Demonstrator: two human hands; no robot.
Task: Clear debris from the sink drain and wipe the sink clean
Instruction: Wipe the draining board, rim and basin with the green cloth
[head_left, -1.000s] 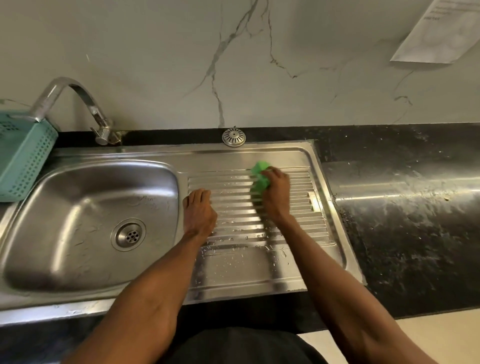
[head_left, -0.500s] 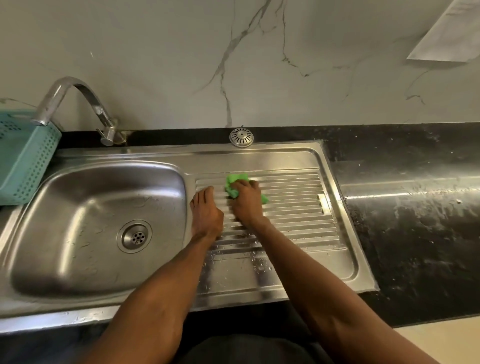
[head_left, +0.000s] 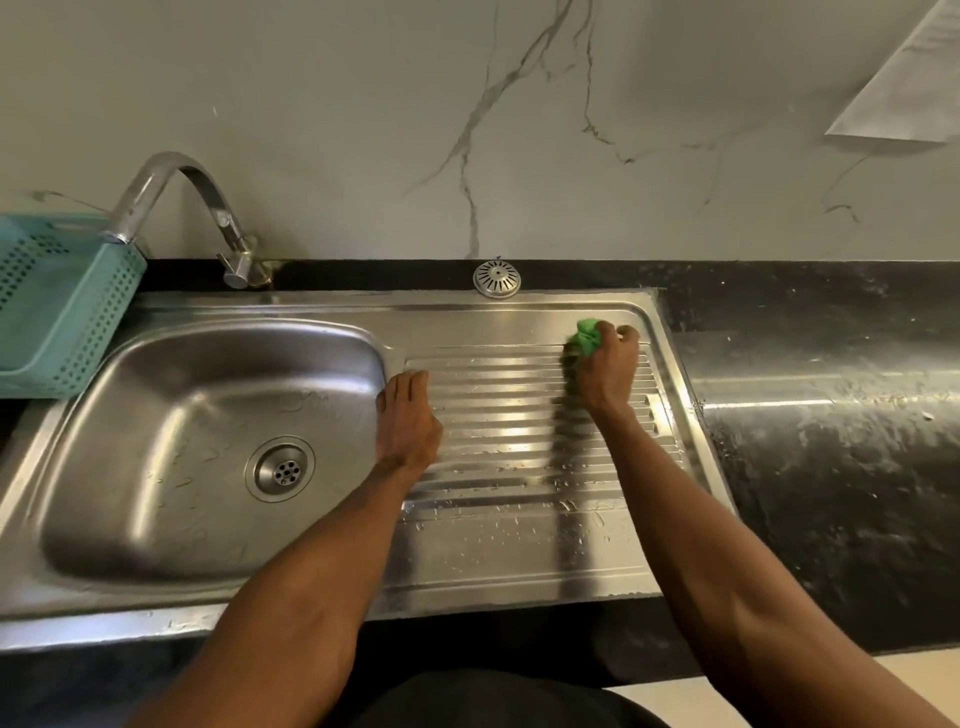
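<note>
A stainless steel sink (head_left: 156, 364) has its basin on the left with a round drain (head_left: 280, 469) in the floor, and a ribbed drainboard (head_left: 509, 415) on the right. My right hand (head_left: 605, 371) is closed on a green scrubbing pad (head_left: 588, 335), pressed against the far right corner of the drainboard. My left hand (head_left: 408, 423) lies flat, fingers together, on the drainboard's left edge beside the basin, holding nothing. Water drops cover the near part of the drainboard.
A curved chrome tap (head_left: 182, 208) stands behind the basin. A teal perforated basket (head_left: 57, 312) sits at the far left. A round metal strainer cap (head_left: 496, 279) lies on the black counter (head_left: 831, 441) behind the sink. A paper sheet (head_left: 904, 88) hangs on the marble wall.
My right hand slid the green pad left across the ribs, then right and away to the drainboard's far right corner. My left hand stayed flat in place.
</note>
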